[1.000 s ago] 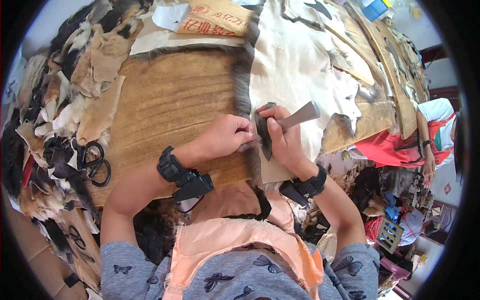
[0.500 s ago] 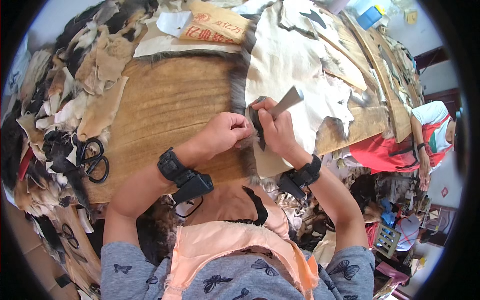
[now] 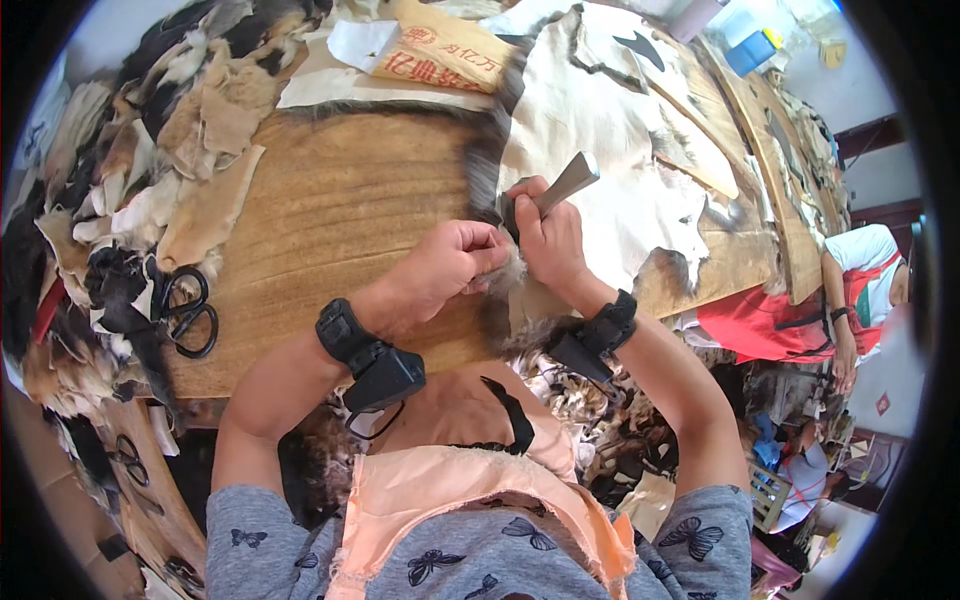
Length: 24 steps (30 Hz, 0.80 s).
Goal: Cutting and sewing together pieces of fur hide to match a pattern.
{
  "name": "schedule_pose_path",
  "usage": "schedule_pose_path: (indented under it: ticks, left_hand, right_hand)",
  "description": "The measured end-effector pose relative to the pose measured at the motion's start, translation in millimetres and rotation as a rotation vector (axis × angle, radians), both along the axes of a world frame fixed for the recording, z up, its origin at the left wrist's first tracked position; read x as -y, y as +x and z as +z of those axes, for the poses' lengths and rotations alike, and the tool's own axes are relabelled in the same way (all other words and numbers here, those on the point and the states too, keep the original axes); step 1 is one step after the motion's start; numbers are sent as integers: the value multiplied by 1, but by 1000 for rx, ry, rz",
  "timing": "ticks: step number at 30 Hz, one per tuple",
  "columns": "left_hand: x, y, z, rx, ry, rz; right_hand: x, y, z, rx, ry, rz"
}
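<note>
- Covering the right part of the bench with a large hide, pale skin side up, reaching from the near edge toward the far edge.
- Pinching the hide's grey fur border near the near edge, between thumb and fingers of the left hand, with a closed grip.
- Grasping a grey metal tool in a wrapped grip of the right hand, just beside the left hand and over the hide; tilting its flared end up and toward the right edge.
- Hiding the tool's lower end behind the fingers; cannot tell whether touching the hide.
- Wearing 2 black wrist units, 1 per arm.
- Heaping brown, black and cream fur scraps along the left edge.
- Resting black-handled scissors near the near left corner.
- Lying near the far edge, on a pale piece: tan paper bag.
- Including 1 other person in red and white, beyond the right edge.
</note>
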State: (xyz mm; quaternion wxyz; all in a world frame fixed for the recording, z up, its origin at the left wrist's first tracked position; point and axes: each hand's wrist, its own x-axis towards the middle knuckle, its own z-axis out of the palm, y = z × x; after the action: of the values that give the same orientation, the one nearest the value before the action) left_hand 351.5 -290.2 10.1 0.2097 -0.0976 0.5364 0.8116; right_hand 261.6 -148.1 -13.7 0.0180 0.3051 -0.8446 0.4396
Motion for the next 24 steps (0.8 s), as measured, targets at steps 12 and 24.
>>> schedule_pose_path:
  ticks: [12,24]
  left_hand:
    - [-5,2,30,27,16,84]
    - [-7,8,45,-21,131,86]
  right_hand:
    - [11,-30,-9,-30,-20,-25]
    - [22,-43,-12,-78,-6,-88]
